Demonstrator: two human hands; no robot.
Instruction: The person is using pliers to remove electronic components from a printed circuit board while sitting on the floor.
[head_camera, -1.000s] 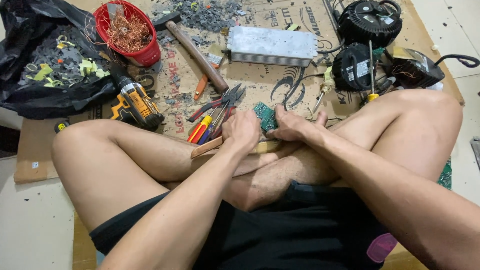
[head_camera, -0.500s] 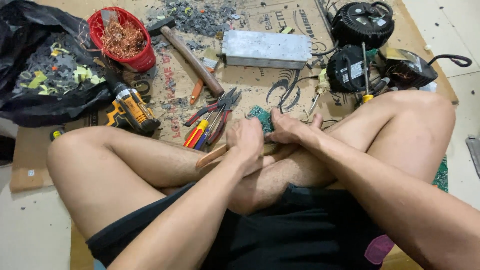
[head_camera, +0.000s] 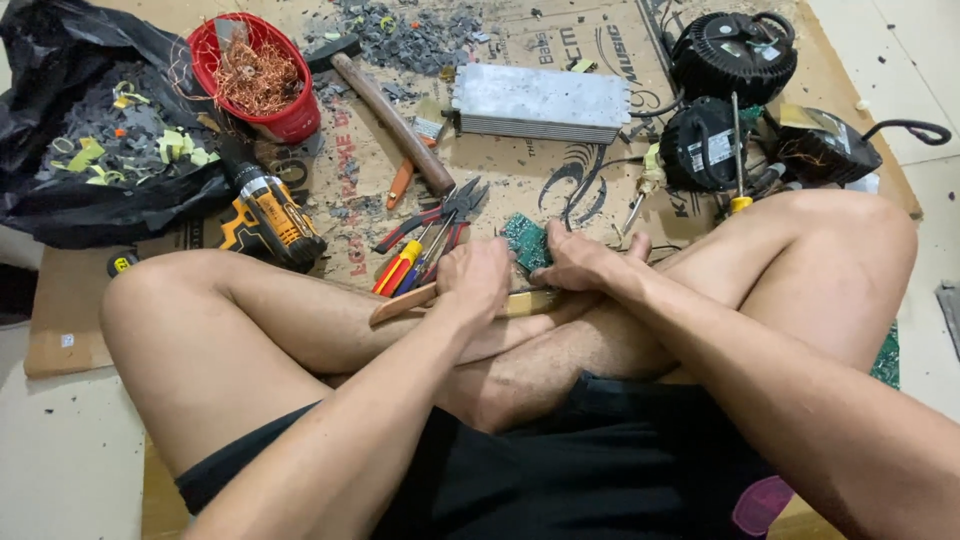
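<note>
Both hands are closed on a green circuit board (head_camera: 524, 241) (left hand (head_camera: 478, 280), right hand (head_camera: 580, 262)), above a wooden stick (head_camera: 405, 303).

Small green circuit board (head_camera: 524, 242): rectangular, component side up, tilted on edge, held just above the crossed shins in front of the cardboard mat. Its lower right part is gripped by the right hand (head_camera: 580, 265); the left hand (head_camera: 475, 280) is closed just beside its left edge. A flat wooden stick (head_camera: 400, 303) is lying under both hands, slanted across the shins.
</note>
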